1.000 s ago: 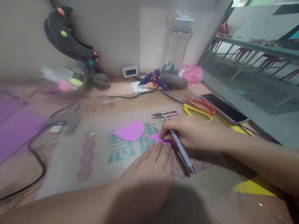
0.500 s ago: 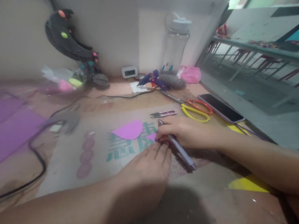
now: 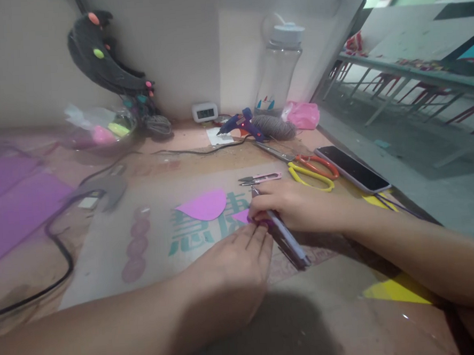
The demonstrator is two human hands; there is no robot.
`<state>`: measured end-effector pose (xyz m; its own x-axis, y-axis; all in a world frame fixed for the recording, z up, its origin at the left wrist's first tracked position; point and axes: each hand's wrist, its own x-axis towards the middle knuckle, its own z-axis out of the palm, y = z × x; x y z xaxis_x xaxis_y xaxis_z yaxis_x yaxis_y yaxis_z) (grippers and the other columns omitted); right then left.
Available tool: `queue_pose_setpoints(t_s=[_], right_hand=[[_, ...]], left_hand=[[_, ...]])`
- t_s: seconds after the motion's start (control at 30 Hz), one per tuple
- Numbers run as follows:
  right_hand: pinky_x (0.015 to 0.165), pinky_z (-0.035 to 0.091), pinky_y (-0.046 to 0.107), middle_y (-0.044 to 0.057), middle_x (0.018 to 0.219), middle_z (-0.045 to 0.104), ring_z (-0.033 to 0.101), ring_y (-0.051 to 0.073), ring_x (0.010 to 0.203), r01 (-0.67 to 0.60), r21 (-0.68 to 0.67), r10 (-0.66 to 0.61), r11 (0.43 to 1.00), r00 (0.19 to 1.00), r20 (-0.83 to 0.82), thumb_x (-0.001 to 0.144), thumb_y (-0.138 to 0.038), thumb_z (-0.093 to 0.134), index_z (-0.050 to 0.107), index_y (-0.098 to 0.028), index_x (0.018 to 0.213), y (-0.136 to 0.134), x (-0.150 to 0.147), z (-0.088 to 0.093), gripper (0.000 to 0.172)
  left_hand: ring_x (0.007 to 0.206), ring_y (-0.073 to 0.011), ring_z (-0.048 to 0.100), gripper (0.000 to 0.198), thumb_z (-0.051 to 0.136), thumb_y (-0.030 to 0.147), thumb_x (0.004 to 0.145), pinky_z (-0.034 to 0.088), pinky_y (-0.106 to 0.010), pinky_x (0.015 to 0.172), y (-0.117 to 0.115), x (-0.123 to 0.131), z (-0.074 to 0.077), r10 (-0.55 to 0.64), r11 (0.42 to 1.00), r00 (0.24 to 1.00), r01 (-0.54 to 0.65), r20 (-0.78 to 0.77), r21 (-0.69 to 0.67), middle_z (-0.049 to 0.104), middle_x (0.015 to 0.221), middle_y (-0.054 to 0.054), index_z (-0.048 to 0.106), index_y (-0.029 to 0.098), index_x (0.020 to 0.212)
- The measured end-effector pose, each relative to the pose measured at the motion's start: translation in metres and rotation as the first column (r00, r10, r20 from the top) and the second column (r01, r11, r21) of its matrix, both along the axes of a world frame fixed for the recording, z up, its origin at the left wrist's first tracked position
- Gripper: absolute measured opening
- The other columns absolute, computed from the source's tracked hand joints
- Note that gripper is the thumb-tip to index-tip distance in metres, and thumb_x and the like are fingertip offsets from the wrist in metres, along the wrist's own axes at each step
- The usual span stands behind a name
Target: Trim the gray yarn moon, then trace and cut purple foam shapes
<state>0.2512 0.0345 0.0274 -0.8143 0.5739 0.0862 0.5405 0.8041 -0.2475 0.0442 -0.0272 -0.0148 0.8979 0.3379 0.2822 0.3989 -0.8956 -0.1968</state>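
My right hand (image 3: 293, 206) is closed around a pen (image 3: 285, 237) and presses it onto a small pink foam piece (image 3: 241, 216) on the cardboard mat (image 3: 144, 231). Flat beside it lies my left hand (image 3: 231, 277), its fingers stretched out, with the fingertips holding the same pink piece down. A larger pink petal-shaped cutout (image 3: 203, 205) lies just left of the hands. Small thread snips (image 3: 260, 179) rest right behind my right hand.
Orange-and-yellow scissors (image 3: 306, 169) and a black phone (image 3: 352, 169) lie at the right. A blue glue gun (image 3: 242, 124), grey yarn (image 3: 273, 127), a water bottle (image 3: 280, 67) and a small clock (image 3: 205, 112) stand at the back. Purple foam sheets (image 3: 14, 207) and a black cable (image 3: 60, 252) are on the left. Yellow scraps (image 3: 396, 290) sit near my right forearm.
My right hand and the pen have shifted slightly left over the small pink piece. My left hand has barely moved.
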Motion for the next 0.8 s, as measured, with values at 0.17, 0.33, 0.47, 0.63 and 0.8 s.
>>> queue_pose_setpoints(t_s=[0.17, 0.33, 0.47, 0.63, 0.8], right_hand=[[0.066, 0.035, 0.028, 0.006, 0.084, 0.058, 0.05, 0.018, 0.075, 0.03, 0.126, -0.015, 0.992, 0.993, -0.118, 0.094, -0.014, 0.053, 0.071, -0.015, 0.093, 0.003, -0.007, -0.012, 0.019], [0.071, 0.039, 0.026, 0.003, 0.085, 0.063, 0.057, 0.016, 0.079, 0.024, -0.154, -0.03, 0.988, 0.999, -0.04, 0.09, -0.013, 0.061, 0.072, -0.019, 0.092, 0.005, 0.002, 0.004, 0.012], [0.069, 0.039, 0.027, 0.005, 0.085, 0.061, 0.054, 0.017, 0.078, 0.078, -0.029, -0.08, 0.997, 0.994, -0.078, 0.092, -0.014, 0.057, 0.072, -0.018, 0.094, 0.002, -0.007, -0.003, 0.016], [0.072, 0.04, 0.027, 0.006, 0.091, 0.063, 0.057, 0.017, 0.082, 0.096, -0.059, -0.105, 0.994, 0.979, -0.177, 0.097, -0.02, 0.053, 0.069, -0.017, 0.097, 0.0, -0.018, -0.018, 0.016], [0.065, 0.033, 0.027, 0.003, 0.079, 0.06, 0.053, 0.016, 0.073, 0.294, -0.029, -0.295, 0.955, 0.955, -0.012, 0.089, -0.01, 0.055, 0.063, -0.017, 0.084, -0.012, -0.002, 0.0, 0.012]], left_hand=[[0.117, -0.0368, 0.065, 0.049, 0.044, 0.023, 0.094, 0.047, -0.045, 0.105, 0.002, 0.0, 0.003, -0.031, 1.0, 0.999, 0.031, -0.01, -0.004, 0.064, 0.131, -0.027, 0.06, -0.004, 0.131], [0.124, -0.037, 0.061, 0.051, 0.044, 0.02, 0.093, 0.05, -0.043, 0.103, 0.002, 0.0, 0.005, -0.032, 0.999, 0.999, 0.032, -0.017, -0.021, 0.06, 0.137, -0.028, 0.056, -0.006, 0.135], [0.117, -0.0357, 0.065, 0.048, 0.044, 0.022, 0.094, 0.051, -0.044, 0.101, 0.006, 0.001, 0.012, -0.054, 0.998, 0.998, 0.053, -0.032, -0.042, 0.065, 0.13, -0.027, 0.06, -0.004, 0.131], [0.11, -0.0353, 0.067, 0.04, 0.045, 0.019, 0.093, 0.051, -0.045, 0.098, -0.002, 0.001, 0.008, -0.009, 1.0, 0.999, 0.009, -0.038, 0.006, 0.07, 0.12, -0.023, 0.067, 0.0, 0.12], [0.114, -0.034, 0.066, 0.043, 0.044, 0.028, 0.097, 0.052, -0.043, 0.096, -0.014, 0.0, -0.001, 0.166, 0.986, 0.984, -0.165, 0.068, -0.016, 0.069, 0.126, -0.02, 0.065, 0.004, 0.125]])
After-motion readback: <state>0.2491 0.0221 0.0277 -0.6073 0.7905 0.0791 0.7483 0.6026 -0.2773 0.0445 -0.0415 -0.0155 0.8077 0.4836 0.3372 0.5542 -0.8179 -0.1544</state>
